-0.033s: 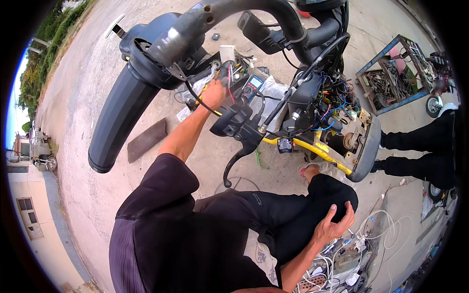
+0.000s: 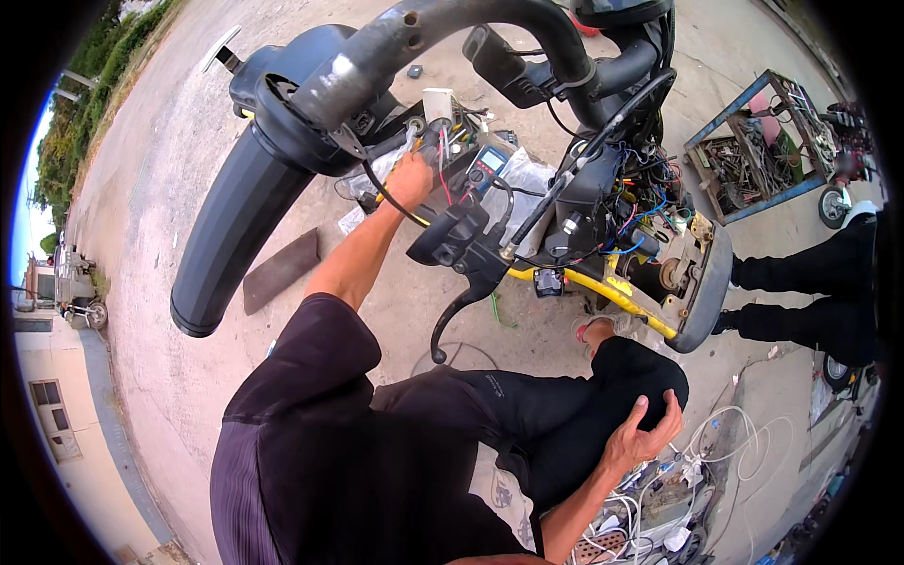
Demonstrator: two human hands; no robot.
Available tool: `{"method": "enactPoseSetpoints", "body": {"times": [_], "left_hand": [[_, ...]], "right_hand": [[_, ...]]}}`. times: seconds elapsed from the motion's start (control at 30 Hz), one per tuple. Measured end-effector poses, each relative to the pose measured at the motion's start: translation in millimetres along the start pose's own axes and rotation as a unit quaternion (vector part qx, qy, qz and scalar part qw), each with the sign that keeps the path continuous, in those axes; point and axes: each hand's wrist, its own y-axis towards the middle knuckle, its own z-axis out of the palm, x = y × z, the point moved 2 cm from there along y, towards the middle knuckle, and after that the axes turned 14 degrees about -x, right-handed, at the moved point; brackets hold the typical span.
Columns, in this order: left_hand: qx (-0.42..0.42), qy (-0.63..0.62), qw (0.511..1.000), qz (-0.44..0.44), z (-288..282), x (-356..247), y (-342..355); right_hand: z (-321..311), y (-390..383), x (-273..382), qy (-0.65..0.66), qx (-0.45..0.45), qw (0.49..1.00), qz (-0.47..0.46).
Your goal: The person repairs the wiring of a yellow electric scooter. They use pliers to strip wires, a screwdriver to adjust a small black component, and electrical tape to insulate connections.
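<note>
My left hand (image 2: pixel 411 181) reaches forward past the handlebar (image 2: pixel 414 33) into a cluster of tools and parts on the ground. Its fingertips are hidden among a clear plastic bag (image 2: pixel 372 174) and dark handles, so whether they hold anything cannot be made out. Just right of it lies a blue multimeter (image 2: pixel 488 162), with red and black leads near it. My right hand (image 2: pixel 645 433) rests by my raised knee, palm up, fingers apart and holding nothing. Between my arms stands a partly stripped scooter with a black grip (image 2: pixel 250 226), a brake lever (image 2: pixel 457 315) and a yellow frame (image 2: pixel 612 287).
Loose coloured wiring (image 2: pixel 645 193) spills from the scooter's body. A metal rack of parts (image 2: pixel 753 155) stands at the far right, near another person's dark-trousered legs (image 2: pixel 800 273). White cables (image 2: pixel 744 433) lie tangled at lower right. A flat brown board (image 2: pixel 282 271) lies left of my forearm.
</note>
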Motion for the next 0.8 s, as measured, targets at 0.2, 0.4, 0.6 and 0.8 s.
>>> {"method": "enactPoseSetpoints", "body": {"times": [0.2,0.4,0.6,0.8], "left_hand": [[-0.093,-0.060,0.994,0.023,17.2,13.3,54.9],[-0.009,-0.103,0.995,-0.007,89.2,92.6,121.2],[0.050,-0.047,0.988,-0.138,93.1,103.2,169.9],[-0.010,-0.033,0.996,-0.079,73.7,31.1,128.4]], "right_hand": [[-16.5,-10.2,-0.9,-0.001,0.000,0.999,0.045],[-46.4,-44.2,-11.8,0.045,-0.051,0.983,0.169],[-70.2,-103.3,-11.2,0.075,0.015,0.928,0.366],[-77.2,-111.6,-1.4,0.056,0.006,0.905,0.421]]}}
